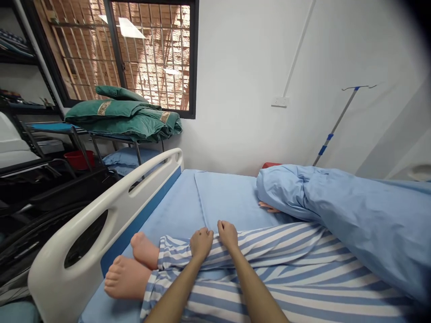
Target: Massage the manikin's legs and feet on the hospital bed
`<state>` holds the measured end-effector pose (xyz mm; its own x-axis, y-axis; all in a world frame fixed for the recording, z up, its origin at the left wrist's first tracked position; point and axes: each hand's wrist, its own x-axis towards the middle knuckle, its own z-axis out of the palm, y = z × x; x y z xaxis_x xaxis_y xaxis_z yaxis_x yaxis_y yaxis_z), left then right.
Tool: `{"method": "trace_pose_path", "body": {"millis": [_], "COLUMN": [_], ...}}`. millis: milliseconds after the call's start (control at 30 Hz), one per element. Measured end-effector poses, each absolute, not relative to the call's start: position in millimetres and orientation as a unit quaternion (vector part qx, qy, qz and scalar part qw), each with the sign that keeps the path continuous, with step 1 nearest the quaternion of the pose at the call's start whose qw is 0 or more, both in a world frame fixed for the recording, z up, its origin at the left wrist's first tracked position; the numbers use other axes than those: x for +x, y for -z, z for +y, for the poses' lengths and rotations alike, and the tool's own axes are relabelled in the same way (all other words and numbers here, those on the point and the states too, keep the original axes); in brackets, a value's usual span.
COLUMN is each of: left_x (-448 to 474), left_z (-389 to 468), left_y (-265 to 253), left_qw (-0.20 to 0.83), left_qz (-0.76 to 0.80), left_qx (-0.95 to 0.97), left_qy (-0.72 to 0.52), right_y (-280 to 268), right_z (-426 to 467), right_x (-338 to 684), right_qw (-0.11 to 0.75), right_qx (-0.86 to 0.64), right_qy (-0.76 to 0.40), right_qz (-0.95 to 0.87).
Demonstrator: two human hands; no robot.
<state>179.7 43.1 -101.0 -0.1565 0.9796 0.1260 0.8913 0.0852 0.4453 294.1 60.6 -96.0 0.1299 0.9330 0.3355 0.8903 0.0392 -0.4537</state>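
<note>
A manikin with smooth, plastic-looking feet [127,277] lies on the bed in blue-and-white striped trousers [286,244]. My left hand [202,243] is closed over the farther trouser leg, around the shin, fingers curled down on its far side. Close beside it, to the right, my right hand [228,234] is also closed on the same leg. The fingertips of both hands are hidden. Both forearms reach across the nearer leg. A light blue quilt [336,193] is folded back over the upper body, and a manikin hand [268,207] shows under its edge.
A white footboard [111,206] borders the bed on the left, beyond the feet. Blue sheet [229,193] covers the mattress. Green folded bedding [128,114] lies on a chair under the window. A drip pole [336,125] stands behind the quilt; a red bucket [79,160] is at left.
</note>
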Motion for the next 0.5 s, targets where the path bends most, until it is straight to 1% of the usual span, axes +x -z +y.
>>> {"method": "trace_pose_path", "body": {"millis": [167, 400, 500], "left_x": [184, 206, 210], "left_z": [46, 64, 68], "left_y": [92, 49, 45], "left_qw": [0.129, 0.111, 0.117], "left_qz": [0.739, 0.703, 0.706], "left_qx": [0.620, 0.648, 0.641], "left_qy": [-0.229, -0.272, -0.278], "right_y": [89, 86, 88], "right_z": [59, 59, 60], "right_x": [294, 299, 299], "right_qw": [0.287, 0.320, 0.324], "right_qx": [-0.714, -0.694, -0.696], "right_qy": [-0.053, -0.088, -0.080], "right_qz": [-0.636, -0.638, -0.636]}}
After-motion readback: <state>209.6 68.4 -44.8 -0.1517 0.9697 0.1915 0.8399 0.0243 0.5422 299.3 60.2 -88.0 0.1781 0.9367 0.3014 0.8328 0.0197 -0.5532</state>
